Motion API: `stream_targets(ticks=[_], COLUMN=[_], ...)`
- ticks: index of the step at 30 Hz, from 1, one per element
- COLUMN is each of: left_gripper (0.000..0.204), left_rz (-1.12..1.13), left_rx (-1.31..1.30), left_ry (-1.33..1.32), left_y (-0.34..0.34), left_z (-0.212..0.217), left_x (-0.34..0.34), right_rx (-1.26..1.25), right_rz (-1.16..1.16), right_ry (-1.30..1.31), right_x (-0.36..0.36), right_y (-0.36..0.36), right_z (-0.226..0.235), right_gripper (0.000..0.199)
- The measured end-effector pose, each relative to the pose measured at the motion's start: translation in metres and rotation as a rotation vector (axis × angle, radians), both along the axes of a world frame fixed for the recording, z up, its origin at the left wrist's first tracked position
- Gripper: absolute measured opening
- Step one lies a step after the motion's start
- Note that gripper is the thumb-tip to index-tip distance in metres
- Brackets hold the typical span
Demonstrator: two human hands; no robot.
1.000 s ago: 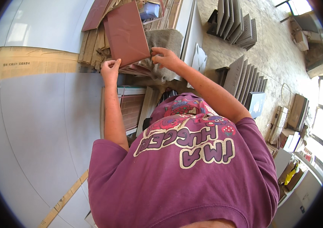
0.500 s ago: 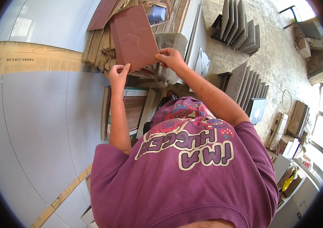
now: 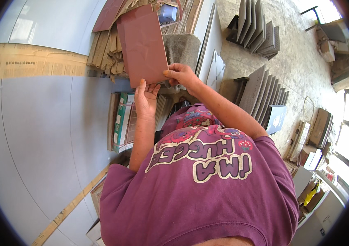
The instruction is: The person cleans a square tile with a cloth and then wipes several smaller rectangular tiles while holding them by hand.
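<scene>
A reddish-brown rectangular tile (image 3: 146, 45) is held up in front of me, tilted, with a faint raised pattern on its face. A second reddish-brown tile or layer shows along its left side; I cannot tell whether it is in my grip too. My left hand (image 3: 146, 100) pinches the near edge, thumb on the face and fingers beneath. At the near right corner, my right hand (image 3: 181, 76) grips the side edge with its thumb on top. Behind the tile lies a pile of torn cardboard (image 3: 104, 53), and a grey cloth (image 3: 184, 51) hangs just to the right.
Grey-white panels (image 3: 35, 119) with brown paper strips (image 3: 39, 59) fill the left. A green-edged box (image 3: 122, 119) stands below my left hand. On the right, rows of upright tile samples (image 3: 260, 88) stand on the concrete floor (image 3: 287, 53). A blue object (image 3: 167, 14) lies beyond the tile.
My left hand has shifted right along the tile's near edge, its fingers now beneath. The tile has turned straighter and come slightly nearer to me. My right hand keeps hold of its right side.
</scene>
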State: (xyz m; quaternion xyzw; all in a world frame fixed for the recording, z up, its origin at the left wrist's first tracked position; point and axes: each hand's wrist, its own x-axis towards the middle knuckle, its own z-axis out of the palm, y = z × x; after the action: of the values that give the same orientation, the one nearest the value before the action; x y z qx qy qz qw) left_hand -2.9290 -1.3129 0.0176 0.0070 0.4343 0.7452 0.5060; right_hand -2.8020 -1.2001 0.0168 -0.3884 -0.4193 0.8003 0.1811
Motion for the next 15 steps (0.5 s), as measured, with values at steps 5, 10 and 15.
stream_targets(ticks=[5,10,15], left_gripper=[0.034,0.030,0.028], left_rz=[0.017,-0.024,-0.013], left_rx=[0.035,0.046,0.051], left_ry=[-0.043,-0.085,-0.074], left_y=[-0.007,-0.015,-0.017], left_z=[-0.008,-0.008,-0.003], left_x=[0.014,0.026,0.032], right_rx=[0.007,0.002,-0.009], right_rz=[0.034,0.056,0.060], right_ry=[-0.033,-0.043,-0.046], right_x=[0.006,0.011,0.014], right_y=[-0.015,-0.022,-0.030], right_z=[0.002,0.002,-0.001], right_gripper=[0.025,0.026,0.024])
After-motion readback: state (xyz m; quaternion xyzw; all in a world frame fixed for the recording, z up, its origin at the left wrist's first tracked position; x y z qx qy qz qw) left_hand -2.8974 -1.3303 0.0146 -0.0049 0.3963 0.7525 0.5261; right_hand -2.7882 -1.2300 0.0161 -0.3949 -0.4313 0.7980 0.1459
